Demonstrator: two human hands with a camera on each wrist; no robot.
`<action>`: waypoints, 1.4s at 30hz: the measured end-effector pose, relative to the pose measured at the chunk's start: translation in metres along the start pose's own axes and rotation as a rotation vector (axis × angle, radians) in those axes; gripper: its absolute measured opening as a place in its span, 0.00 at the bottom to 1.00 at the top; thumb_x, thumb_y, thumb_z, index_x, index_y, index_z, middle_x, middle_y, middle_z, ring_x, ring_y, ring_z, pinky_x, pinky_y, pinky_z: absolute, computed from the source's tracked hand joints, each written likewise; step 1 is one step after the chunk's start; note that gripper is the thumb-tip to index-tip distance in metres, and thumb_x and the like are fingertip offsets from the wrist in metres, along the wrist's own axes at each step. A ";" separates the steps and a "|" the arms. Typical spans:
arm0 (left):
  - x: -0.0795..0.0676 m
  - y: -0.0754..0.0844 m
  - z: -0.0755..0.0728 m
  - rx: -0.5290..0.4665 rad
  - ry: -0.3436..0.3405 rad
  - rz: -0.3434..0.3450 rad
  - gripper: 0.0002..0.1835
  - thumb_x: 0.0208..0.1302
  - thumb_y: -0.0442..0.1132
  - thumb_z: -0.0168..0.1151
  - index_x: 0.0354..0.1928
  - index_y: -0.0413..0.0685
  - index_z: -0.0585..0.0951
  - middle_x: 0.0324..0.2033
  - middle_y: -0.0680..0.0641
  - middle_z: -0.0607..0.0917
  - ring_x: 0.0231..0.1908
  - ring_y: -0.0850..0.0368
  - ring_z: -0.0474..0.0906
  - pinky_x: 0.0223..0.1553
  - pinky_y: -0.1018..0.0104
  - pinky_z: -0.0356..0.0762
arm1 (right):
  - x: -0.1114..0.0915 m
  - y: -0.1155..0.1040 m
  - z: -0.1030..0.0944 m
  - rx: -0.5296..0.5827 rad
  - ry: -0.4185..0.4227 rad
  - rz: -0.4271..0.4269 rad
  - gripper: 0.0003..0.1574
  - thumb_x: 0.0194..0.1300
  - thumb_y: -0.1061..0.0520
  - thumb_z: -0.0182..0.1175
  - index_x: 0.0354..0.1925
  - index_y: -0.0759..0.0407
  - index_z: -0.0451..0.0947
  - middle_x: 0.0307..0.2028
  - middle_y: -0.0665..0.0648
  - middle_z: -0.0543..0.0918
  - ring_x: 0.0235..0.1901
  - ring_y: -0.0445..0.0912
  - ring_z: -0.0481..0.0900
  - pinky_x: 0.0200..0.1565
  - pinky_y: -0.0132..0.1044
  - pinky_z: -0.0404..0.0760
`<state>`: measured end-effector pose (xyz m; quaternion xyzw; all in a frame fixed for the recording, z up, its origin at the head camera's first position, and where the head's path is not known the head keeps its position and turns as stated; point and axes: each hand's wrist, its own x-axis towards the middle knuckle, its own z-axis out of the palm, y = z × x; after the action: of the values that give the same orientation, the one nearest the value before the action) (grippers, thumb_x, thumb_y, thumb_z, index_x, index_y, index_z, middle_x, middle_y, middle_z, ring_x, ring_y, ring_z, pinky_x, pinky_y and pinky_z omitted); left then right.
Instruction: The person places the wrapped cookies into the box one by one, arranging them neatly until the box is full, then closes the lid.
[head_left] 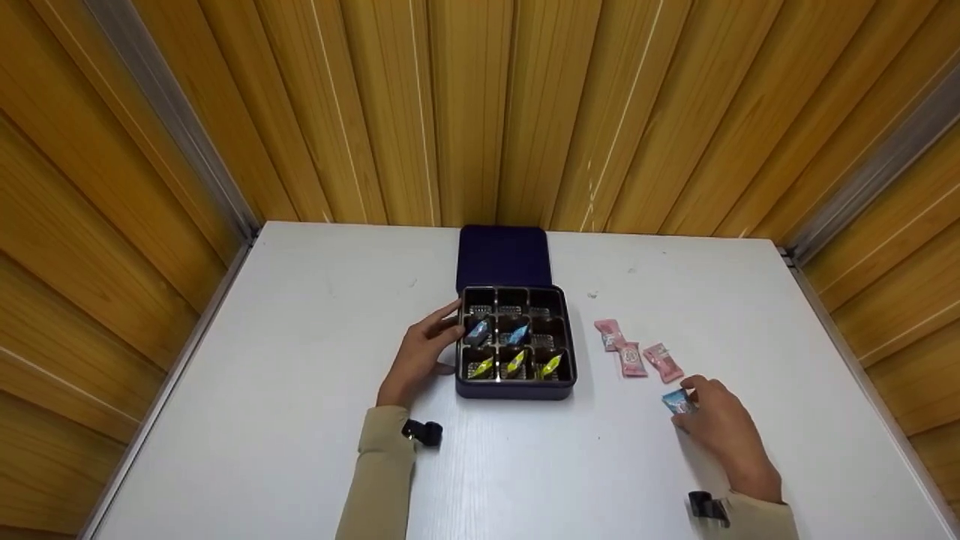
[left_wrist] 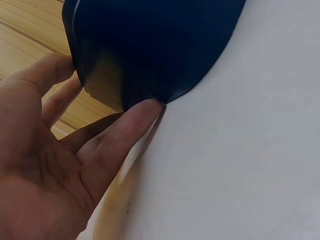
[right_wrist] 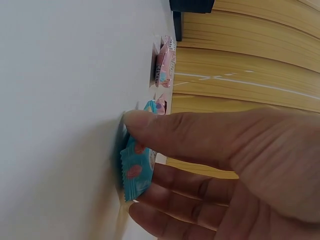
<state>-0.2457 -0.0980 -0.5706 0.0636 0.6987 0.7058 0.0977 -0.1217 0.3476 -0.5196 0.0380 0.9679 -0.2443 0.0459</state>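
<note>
A dark blue tin (head_left: 516, 390) with a divided insert lies with its lid (head_left: 502, 257) folded back. Yellow candies (head_left: 515, 364) sit in the three front compartments; blue candies (head_left: 517, 334) are in the middle row's left and centre compartments. My left hand (head_left: 420, 349) rests against the tin's left side, its fingers fairly straight; in the left wrist view, fingertips touch the dark wall (left_wrist: 160, 50). At the right, my right hand (head_left: 724, 424) pinches a blue wrapped candy (right_wrist: 137, 170) between thumb and fingers, low over the table.
Three pink wrapped candies (head_left: 632, 360) lie on the white table (head_left: 262, 420) between the tin and my right hand. Wood-patterned panels (head_left: 465, 112) enclose the table at the back and both sides.
</note>
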 end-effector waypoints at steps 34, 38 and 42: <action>-0.001 -0.001 0.001 0.009 0.007 0.012 0.30 0.76 0.44 0.67 0.77 0.59 0.75 0.69 0.35 0.77 0.62 0.36 0.79 0.31 0.47 0.90 | 0.003 0.006 0.008 0.031 0.105 -0.038 0.29 0.66 0.68 0.67 0.63 0.75 0.74 0.48 0.73 0.84 0.43 0.60 0.83 0.42 0.56 0.84; -0.001 0.000 0.000 0.011 0.010 0.007 0.29 0.76 0.43 0.67 0.77 0.61 0.75 0.69 0.36 0.78 0.62 0.37 0.80 0.31 0.47 0.90 | 0.002 0.006 0.007 0.038 0.106 -0.038 0.27 0.68 0.69 0.64 0.63 0.76 0.74 0.52 0.78 0.82 0.48 0.68 0.83 0.49 0.63 0.84; -0.001 0.001 0.000 0.024 0.009 0.004 0.30 0.76 0.44 0.67 0.77 0.62 0.75 0.69 0.36 0.78 0.63 0.37 0.79 0.32 0.47 0.90 | 0.002 0.008 0.007 0.030 0.123 -0.059 0.27 0.67 0.71 0.65 0.62 0.76 0.74 0.52 0.78 0.82 0.50 0.69 0.83 0.50 0.64 0.84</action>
<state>-0.2443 -0.0979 -0.5700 0.0631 0.7074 0.6979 0.0924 -0.1221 0.3513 -0.5300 0.0249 0.9658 -0.2571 -0.0216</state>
